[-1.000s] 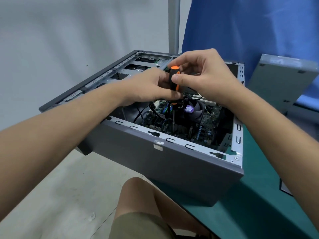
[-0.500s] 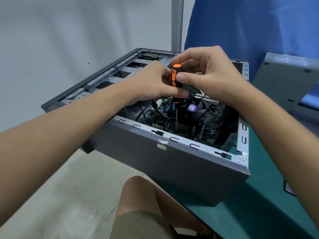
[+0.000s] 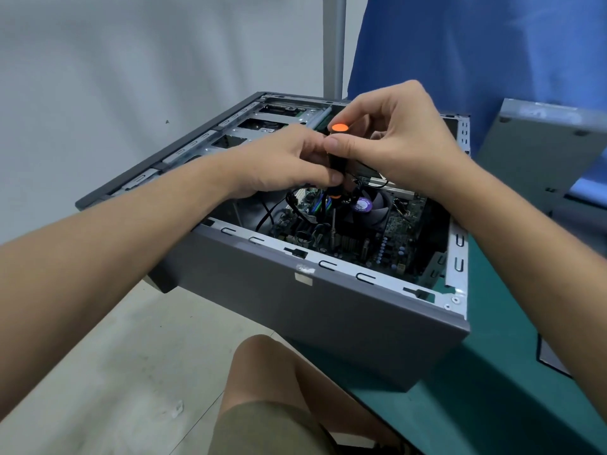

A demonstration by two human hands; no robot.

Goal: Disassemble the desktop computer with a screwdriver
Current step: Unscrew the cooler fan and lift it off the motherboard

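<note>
The screwdriver (image 3: pixel 338 164) is held upright over the open desktop computer (image 3: pixel 312 310), its black handle gripped low by the curled fingers of the left hand (image 3: pixel 289 162) at 9 o'clock and pinched near the orange cap by the right hand (image 3: pixel 394 139) at 2 o'clock. Its shaft is pointed down into the case, with the cooler fan (image 3: pixel 374 208) just beside it at 3 o'clock. The computer is set on a green table (image 3: pixel 492 405).

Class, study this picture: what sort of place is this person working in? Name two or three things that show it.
Probably a repair or training workbench: an opened desktop computer case sits on a green work mat, a screwdriver reaches into it, and a grey panel stands alongside.
</note>
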